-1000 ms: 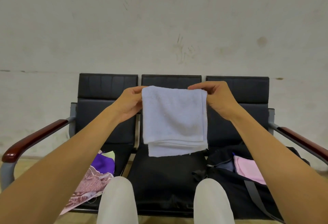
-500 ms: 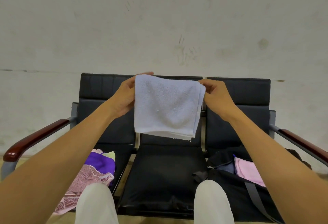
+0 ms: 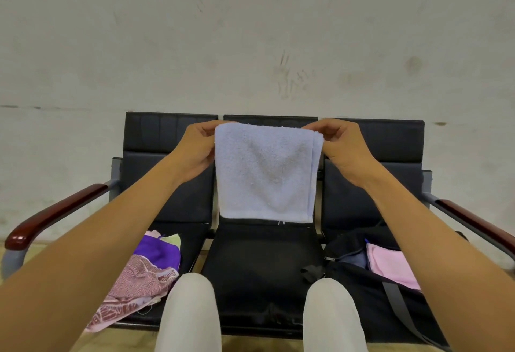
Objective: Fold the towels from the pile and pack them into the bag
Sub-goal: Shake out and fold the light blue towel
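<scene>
Towel point(image 3: 266, 173) hangs folded over the bench's point(image 3: 262, 262) middle seat; our left hand point(image 3: 195, 153) and right hand point(image 3: 344, 146) pinch its top corners. Bag point(image 3: 370, 290) lies lower right, nearer our right hand.

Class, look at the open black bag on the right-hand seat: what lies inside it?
Inside the black bag a folded pink towel shows, with something dark blue beside it. The person's right forearm and the bag's own sides cover the rest.

Both hands point(image 3: 195, 151) pinch folded towel point(image 3: 264, 173) (pale blue).
</scene>
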A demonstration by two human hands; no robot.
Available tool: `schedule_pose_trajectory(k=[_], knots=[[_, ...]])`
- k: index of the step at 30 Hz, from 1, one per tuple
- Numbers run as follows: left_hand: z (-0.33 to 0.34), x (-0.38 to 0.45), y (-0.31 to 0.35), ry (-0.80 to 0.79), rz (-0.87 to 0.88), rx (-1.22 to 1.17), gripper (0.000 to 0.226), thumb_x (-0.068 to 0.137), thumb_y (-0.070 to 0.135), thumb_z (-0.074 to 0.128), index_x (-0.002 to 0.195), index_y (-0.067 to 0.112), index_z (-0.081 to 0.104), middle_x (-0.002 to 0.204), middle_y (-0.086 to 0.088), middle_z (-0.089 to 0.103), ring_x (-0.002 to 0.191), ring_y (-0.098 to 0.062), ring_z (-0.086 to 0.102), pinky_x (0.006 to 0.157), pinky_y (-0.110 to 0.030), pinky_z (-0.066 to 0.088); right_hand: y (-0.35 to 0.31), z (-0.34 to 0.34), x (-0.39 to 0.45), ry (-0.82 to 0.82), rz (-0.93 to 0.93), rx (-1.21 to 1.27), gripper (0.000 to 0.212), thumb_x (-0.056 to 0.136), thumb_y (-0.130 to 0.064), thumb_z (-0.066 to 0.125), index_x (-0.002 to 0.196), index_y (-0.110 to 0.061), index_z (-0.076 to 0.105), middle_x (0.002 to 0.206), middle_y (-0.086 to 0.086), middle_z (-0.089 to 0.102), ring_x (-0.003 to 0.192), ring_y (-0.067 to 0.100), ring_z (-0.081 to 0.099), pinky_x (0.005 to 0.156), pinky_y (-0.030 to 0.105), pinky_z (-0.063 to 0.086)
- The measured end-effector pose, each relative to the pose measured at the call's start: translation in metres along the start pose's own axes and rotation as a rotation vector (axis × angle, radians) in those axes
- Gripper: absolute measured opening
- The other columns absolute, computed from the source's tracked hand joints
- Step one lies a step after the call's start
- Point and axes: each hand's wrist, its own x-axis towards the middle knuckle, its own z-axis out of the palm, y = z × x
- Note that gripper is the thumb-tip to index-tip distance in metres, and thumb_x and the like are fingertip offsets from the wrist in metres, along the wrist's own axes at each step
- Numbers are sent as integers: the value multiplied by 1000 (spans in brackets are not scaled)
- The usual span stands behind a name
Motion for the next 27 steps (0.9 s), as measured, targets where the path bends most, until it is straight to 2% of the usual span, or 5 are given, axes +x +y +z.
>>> schedule_pose_trajectory(k=[7,14,17,21,27], knots=[[20,-12,-9,-180,-280,-333,57,101,20,37,54,25,68,57,7,56,52,-7,52,56,-21,49,1,5,-9,-90,251,324,25,98,-8,56,118,-12,69,100,1,74,90,13,70,76,28,58],[44,-12,-39,-14,-485,-539,37,97,31,46,64,21,56,57,4,50,50,-11,43,51,-23,38,17,8,-28,-108,465,466,31,102,-33,49,96,-18,75,88,1,74,82,15,71,69,29,58],[58,-13,-51,-49,-554,-550,38,99,32,46,67,19,63,58,3,57,50,-12,51,51,-22,45,32,5,-37,-81,628,527,38,99,-48,51,107,-20,75,103,5,73,92,20,70,81,37,56],[74,-8,-62,-98,-717,-500,33,95,37,56,77,16,75,71,-2,70,58,-17,64,60,-29,51,59,0,-44,-38,845,550,36,98,-45,55,109,-18,76,110,7,74,93,23,71,83,40,56],[84,1,-100,-48,-866,-439,27,98,27,52,78,13,61,51,0,57,43,-13,52,54,-28,40,100,-7,-54,90,1068,606,33,97,-31,59,121,-10,70,112,12,73,90,29,71,80,44,58]])
